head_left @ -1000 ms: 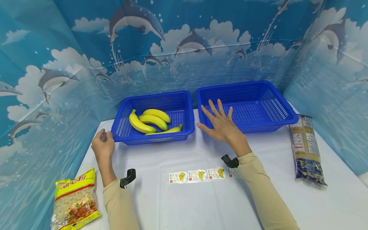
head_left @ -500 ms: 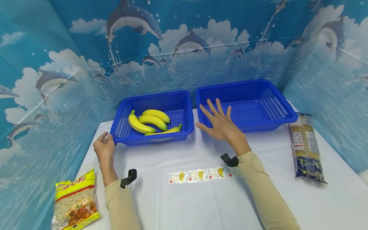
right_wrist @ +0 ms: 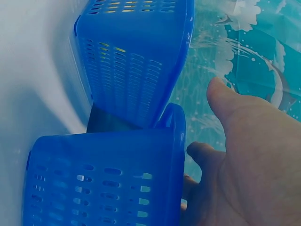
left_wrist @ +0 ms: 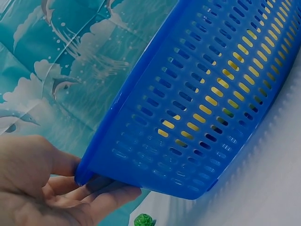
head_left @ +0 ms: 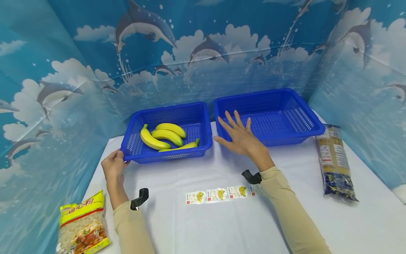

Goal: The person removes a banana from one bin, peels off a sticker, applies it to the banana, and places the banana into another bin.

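Observation:
Pinched at its front left corner by my left hand is a blue plastic basket with slotted walls. In the left wrist view the thumb presses the rim while the fingers reach beneath the corner. Several yellow bananas lie inside, their colour showing through the slots. My right hand spreads its fingers over the front left part of a second blue basket, which has nothing in it. The right wrist view shows the right thumb raised and the other fingers partly hidden behind the rim.
A row of stickers with banana pictures lies on the white table. To the left is a yellow food bag, to the right a long clear-and-blue packet. A dolphin-print curtain encloses the back and sides.
My left hand has moved from beside the left basket's corner to grip it. My right hand keeps its spread pose, and the head view has shifted slightly.

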### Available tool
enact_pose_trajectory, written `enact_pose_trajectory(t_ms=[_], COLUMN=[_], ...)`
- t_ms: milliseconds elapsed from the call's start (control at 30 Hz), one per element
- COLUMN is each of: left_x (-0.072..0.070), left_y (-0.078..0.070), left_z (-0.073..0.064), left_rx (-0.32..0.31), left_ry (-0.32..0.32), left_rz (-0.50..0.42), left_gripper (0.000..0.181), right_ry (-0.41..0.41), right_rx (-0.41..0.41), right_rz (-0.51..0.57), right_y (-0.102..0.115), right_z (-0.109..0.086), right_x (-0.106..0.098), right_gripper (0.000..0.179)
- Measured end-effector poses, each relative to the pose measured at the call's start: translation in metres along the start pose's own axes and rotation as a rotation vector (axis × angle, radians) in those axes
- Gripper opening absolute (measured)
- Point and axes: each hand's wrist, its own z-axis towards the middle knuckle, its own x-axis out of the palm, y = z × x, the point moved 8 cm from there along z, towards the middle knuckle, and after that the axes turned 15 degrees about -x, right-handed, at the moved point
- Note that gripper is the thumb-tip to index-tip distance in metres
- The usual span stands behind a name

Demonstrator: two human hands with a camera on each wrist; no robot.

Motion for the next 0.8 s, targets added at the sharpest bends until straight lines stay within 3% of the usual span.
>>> enact_pose_trajectory(t_ms=[267,400,567,800], left_x=[0.001,0.000,-0.001,-0.001], left_y=[0.001,-0.001,-0.001,0.003], left_z=[0.001,0.002,0.002,0.003], left_rx=[0.003,-0.006,-0.016,-0.024], left_ry=[0.024,0.015,0.013,0.026], left_rz=[-0.035,-0.019,-0.016,-0.025], left_gripper=[0.049,0.051,0.051,0.051], right_ry=[-0.004,-0.006,0.003,0.076], right_rx=[-0.144,-0.216,-0.332,-0.403], right_rz=[0.201,0.203,0.214,0.414], right_y=[0.014,0.025,0.039,0.057], right_z=[0.002,0.006,0.018,0.041], right_x=[-0.011,-0.023,-0.042,-0.056], right_gripper=[0.084,0.084,0.077,0.073])
